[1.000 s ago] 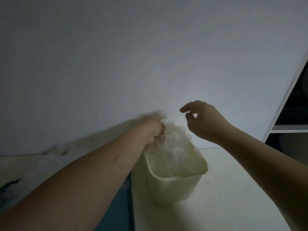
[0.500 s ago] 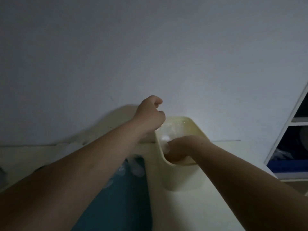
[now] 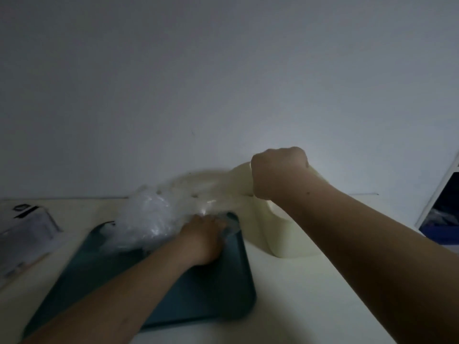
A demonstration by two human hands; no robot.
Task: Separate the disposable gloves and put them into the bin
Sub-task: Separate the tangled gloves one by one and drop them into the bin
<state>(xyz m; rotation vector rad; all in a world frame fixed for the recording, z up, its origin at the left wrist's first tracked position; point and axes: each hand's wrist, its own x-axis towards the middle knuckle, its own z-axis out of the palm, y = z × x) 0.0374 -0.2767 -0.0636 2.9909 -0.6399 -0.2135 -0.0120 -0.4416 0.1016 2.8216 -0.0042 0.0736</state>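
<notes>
Since half a second ago my left hand (image 3: 203, 240) dropped from beside the bin rim down to the tray, and my right hand (image 3: 278, 173) came up out of the bin. The pile of gloves (image 3: 149, 217) sits crumpled on the far end of the teal tray (image 3: 211, 289), left of the bin. Left hand is on the tray at the pile's right edge, fingertips buried in the plastic; can't tell if they grip or just press. One glove (image 3: 211, 181), badly blurred, stretches as a see-through strip from the pile up to my right hand, which is a tight fist over the near-left rim of the bin and looks to be gripping that strip. The cream bin (image 3: 280, 234) stands just right of the tray on the pale table (image 3: 298, 294), against the white wall (image 3: 223, 83). A greyish box (image 3: 24, 232) lies far left, blurred. Edge of a shelf (image 3: 444, 212) at far right.
</notes>
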